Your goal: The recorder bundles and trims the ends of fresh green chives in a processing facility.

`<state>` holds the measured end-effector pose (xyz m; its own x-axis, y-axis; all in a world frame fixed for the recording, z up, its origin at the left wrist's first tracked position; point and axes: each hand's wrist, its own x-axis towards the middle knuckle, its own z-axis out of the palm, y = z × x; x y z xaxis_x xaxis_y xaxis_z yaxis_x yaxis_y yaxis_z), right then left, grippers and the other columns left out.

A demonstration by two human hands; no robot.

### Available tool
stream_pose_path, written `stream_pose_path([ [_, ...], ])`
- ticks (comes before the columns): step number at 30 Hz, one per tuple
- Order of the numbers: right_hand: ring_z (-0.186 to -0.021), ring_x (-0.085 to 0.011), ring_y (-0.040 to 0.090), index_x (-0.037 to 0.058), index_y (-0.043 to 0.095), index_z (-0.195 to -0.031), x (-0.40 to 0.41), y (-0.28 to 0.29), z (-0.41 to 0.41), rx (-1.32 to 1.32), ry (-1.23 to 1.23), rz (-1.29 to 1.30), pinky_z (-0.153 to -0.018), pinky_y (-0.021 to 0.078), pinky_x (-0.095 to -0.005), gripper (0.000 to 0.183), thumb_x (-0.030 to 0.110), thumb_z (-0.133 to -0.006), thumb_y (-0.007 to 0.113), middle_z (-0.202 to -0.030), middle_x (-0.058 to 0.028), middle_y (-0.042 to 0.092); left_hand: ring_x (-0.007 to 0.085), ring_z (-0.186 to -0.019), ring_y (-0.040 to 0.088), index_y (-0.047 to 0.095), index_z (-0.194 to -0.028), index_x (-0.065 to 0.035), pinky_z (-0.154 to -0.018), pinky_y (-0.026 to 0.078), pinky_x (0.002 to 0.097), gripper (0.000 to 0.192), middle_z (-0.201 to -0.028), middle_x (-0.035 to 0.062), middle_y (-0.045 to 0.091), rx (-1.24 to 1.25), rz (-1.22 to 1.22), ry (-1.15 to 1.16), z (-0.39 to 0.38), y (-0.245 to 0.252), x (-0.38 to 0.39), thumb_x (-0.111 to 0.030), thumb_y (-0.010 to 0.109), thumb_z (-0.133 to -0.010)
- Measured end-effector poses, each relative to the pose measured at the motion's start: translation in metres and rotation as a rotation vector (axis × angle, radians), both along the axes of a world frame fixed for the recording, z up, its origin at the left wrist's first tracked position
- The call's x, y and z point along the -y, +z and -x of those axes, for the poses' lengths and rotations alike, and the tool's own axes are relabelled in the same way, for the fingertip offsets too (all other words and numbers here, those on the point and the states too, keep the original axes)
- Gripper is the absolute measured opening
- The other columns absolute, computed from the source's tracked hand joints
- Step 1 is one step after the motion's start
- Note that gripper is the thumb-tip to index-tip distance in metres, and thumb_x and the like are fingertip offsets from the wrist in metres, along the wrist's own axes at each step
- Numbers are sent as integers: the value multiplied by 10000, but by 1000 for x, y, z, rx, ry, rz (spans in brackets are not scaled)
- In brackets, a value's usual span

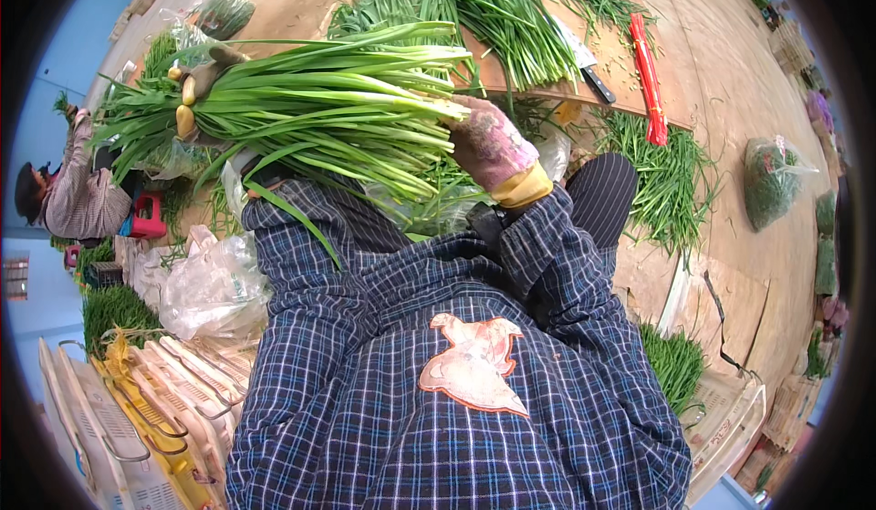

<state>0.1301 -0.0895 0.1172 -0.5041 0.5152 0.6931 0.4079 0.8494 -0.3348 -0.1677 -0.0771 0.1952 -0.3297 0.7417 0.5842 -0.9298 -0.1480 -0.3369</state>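
Observation:
A large bunch of garlic chives (328, 106) lies sideways in front of me, leaf tips to the left and pale stem ends to the right. My left hand (195, 96), in a glove with yellow fingertips, wraps around the leafy part. At the other end, my right hand (496, 144) wears a pink patterned glove with a yellow cuff and touches the stem ends. Its fingers are largely hidden, so its grip does not show. Just beyond, more chives (510, 24) rest on a wooden board (554, 89), beside a knife with a black handle (597, 84).
A bundle of red ties (649, 79) lies across the board's right edge. Loose chives (667, 188) cover the floor at right, near a filled plastic bag (773, 181). Plastic crates (157, 414) stand at lower left. Another person (89, 195) sits at far left by a red stool (147, 216).

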Motion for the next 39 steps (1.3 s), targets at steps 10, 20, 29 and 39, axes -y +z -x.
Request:
stream_pose_path([
  [10, -918, -219, 630, -11, 575, -1016, -2, -29, -84, -812, 210, 1515, -859, 503, -327, 296, 237, -866, 633, -1039, -151, 637, 241, -918, 579, 599, -908, -101, -835, 495, 434, 217, -882, 41, 610, -442, 419, 234, 57, -33, -11, -271, 631, -778],
  [20, -830, -109, 581, 38, 521, -1241, -27, 61, -7, -591, 242, 1014, -717, 496, -217, 442, 134, -830, 655, -939, -46, 606, 236, -742, 603, 620, -873, -98, -693, 497, 370, 224, -821, 65, 638, -587, 783, 242, 32, -31, -30, -305, 569, -803],
  [29, -568, -83, 518, -3, 589, -950, -23, 33, -38, -791, 268, 1248, -529, 425, -186, 181, 168, -888, 579, -716, -11, 569, 290, -834, 638, 635, -1009, -31, -806, 501, 396, 330, -1003, 118, 656, -620, 609, 187, 153, -89, -69, -318, 548, -871],
  [39, -835, -175, 650, 197, 650, -1127, -43, -58, -47, 76, -149, 1114, -756, 498, -287, 363, 330, -790, 679, -904, -98, 682, 311, -846, 638, 635, -1006, -25, -790, 496, 441, 336, -1023, 154, 641, -659, 534, 239, 78, -48, -74, -315, 540, -865],
])
